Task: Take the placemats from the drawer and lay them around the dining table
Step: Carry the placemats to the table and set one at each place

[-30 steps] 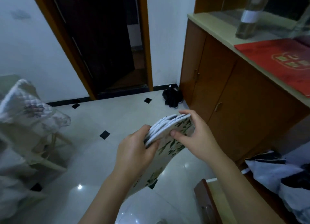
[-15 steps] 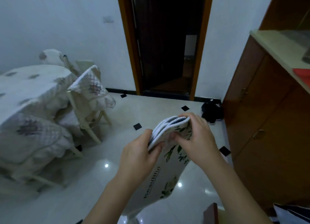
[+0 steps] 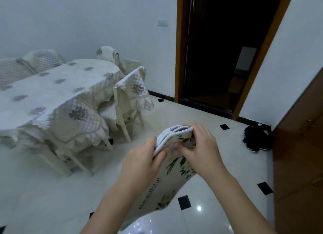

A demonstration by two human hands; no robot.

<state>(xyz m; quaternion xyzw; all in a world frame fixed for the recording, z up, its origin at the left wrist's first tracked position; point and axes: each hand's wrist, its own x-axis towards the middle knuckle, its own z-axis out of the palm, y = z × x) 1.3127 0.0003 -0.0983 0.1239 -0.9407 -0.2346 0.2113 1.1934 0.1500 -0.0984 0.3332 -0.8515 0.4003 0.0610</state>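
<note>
Placemats seen as matt printed cloth with stitched edges, worktop draped in quilted embroidered fabric, floor tiled glossy, cabinet of smooth brown wood.

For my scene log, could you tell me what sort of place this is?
Most likely a home dining room: a cloth-covered dining table, chairs with quilted covers and a wooden cabinet by the doorway.

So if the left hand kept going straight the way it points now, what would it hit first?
The left hand already grips the placemats; beyond them, the right hand. Depth past that is unclear.
</note>
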